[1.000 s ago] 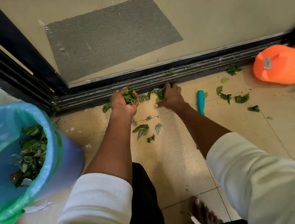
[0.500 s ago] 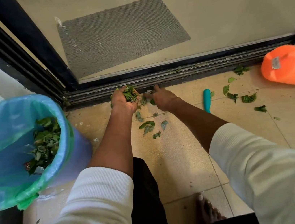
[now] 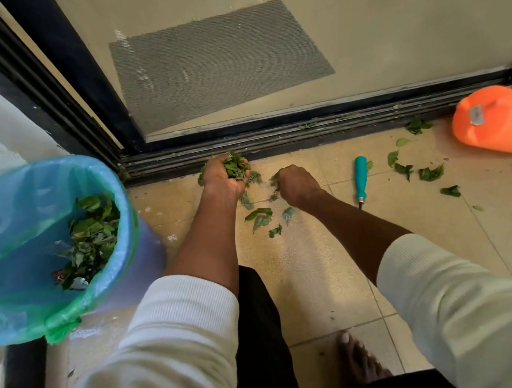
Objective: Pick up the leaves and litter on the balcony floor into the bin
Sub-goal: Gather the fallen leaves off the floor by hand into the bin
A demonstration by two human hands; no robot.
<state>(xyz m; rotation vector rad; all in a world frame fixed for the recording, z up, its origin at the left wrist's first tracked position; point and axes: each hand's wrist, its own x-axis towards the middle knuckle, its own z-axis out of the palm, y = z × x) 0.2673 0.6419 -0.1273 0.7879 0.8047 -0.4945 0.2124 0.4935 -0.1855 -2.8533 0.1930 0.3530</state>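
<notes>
My left hand [image 3: 221, 180] is cupped around a bunch of green leaves [image 3: 235, 166] near the sliding-door track. Just to its right, my right hand [image 3: 297, 183] is closed on a few leaves [image 3: 274, 184] low over the floor. Loose leaves [image 3: 262, 216] lie on the tiles just below both hands. More scattered leaves [image 3: 422, 170] lie further right. The bin [image 3: 116, 193], lined with a blue-green bag, stands at the left with leaves and litter inside.
A teal-handled tool [image 3: 361, 177] lies on the tiles right of my right hand. An orange plastic container [image 3: 501, 121] rests at the far right. The door track [image 3: 305, 136] runs behind my hands. My bare foot [image 3: 356, 357] is on the floor below.
My right hand has drawn back from the door track toward my left hand and closed on a few leaves. My left hand stays cupped on its bunch. The camera has shifted.
</notes>
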